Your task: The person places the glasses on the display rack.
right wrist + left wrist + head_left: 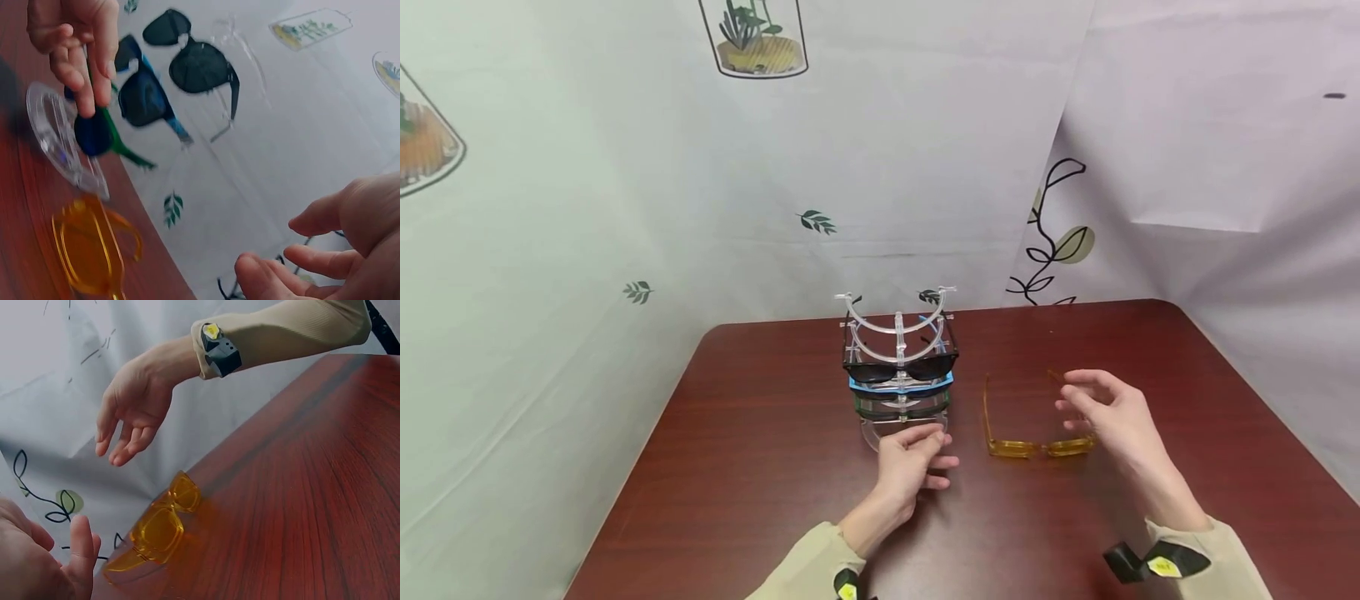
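A clear glasses rack (900, 335) stands at the table's middle. It carries black sunglasses (868, 372), blue-framed sunglasses (142, 99) below them, and green-framed sunglasses (97, 134) lower down. My left hand (910, 467) is in front of the rack's lowest part and partly hides it. Nothing shows in its fingers; whether they touch the rack I cannot tell. To the rack's right, yellow glasses (1015, 450) rest on the table, temples unfolded and pointing away from me. Over their right side hovers my right hand (1108, 417), fingers loosely bent and holding nothing.
The dark red wooden table (760, 433) has rounded far corners. Behind it and along the sides hangs a pale cloth (925, 150) printed with leaves and plant jars. Both wrists wear dark straps (224, 356) over beige sleeves (281, 334).
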Tool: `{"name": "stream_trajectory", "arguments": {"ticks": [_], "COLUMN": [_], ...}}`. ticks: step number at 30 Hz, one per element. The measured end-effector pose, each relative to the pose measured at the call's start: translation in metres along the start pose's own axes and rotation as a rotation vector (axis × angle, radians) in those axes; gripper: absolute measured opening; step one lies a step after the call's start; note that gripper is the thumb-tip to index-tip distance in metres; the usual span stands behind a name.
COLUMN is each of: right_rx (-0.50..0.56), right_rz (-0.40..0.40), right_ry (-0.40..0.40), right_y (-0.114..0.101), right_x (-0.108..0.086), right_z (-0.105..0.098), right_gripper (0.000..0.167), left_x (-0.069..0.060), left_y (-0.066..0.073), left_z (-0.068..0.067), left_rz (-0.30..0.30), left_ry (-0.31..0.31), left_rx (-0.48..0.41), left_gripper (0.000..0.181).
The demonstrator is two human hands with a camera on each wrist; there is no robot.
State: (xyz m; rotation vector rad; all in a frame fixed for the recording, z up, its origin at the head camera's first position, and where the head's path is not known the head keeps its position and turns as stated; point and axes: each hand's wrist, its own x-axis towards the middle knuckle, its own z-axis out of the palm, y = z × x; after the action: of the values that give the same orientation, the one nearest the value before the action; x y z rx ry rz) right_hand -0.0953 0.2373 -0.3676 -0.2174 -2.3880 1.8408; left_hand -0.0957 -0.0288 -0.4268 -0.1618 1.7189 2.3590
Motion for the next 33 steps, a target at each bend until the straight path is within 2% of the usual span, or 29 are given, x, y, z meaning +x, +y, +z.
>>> {"name": "stream_trajectory", "arguments": {"ticks": [8, 13, 25, 33], "right_rx": [-0.142, -0.195, -0.126, -0.130], "right_rz": [-0.018, 0.012, 0.144, 0.179], "right_ry": [0.081, 0.100, 0.036, -0.001], "right_y": [0.019, 0.031, 0.058, 0.068], "right_x": [0.001, 0.003, 0.011, 0.015], "right_z": [-0.016, -0.024, -0.033, -0.032], "right_gripper": [0.033, 0.035, 0.042, 0.043], "left_x": [0.007, 0.014, 0.026, 0.031], "left_y": [-0.011, -0.017, -0.030, -0.033], "left_z": [0.010, 0.014, 0.027, 0.037], "left_rz": [-0.018, -0.018, -0.023, -0.034], "left_ry": [0.014, 0.019, 0.007, 0.027], "left_rx": [-0.032, -0.028, -0.041, -0.028], "left_gripper": [0.038, 0.040, 0.042, 0.041]}}
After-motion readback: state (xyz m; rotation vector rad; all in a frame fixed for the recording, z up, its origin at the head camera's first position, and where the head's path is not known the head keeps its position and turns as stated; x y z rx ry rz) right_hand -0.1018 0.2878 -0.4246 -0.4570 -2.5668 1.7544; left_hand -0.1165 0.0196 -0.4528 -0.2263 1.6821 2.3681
